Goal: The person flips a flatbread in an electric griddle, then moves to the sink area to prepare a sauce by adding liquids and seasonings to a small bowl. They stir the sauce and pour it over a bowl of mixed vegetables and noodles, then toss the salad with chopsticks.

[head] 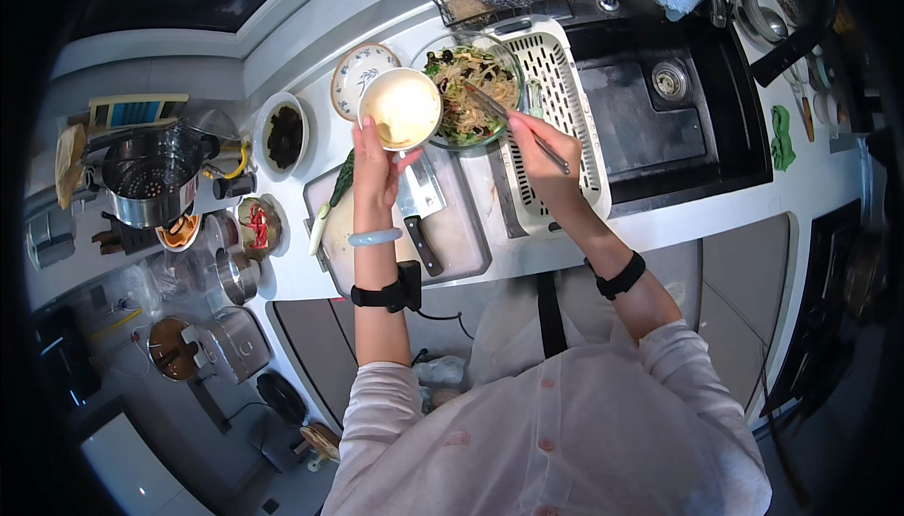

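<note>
My left hand (380,166) grips a small white bowl (401,108) by its near rim, tilted so that its inside shows a little brownish residue. Just right of it stands a clear glass bowl (524,85) full of noodles mixed with greens and dark pieces (462,82). Chopsticks (526,131) are held in my right hand (547,156), their tips in the noodles. Below the white bowl, a cleaver (422,244) lies on a cutting board (462,219). A cucumber piece (344,178) and a scallion stalk (319,228) lie at the board's left, partly behind my left arm.
A white slotted drain basket (593,170) sits between the glass bowl and the black sink (734,163). Behind the white bowl is a patterned plate (346,82). Further left are a bowl of dark food (286,136), a dish of red strips (258,226) and a steel pot (152,198).
</note>
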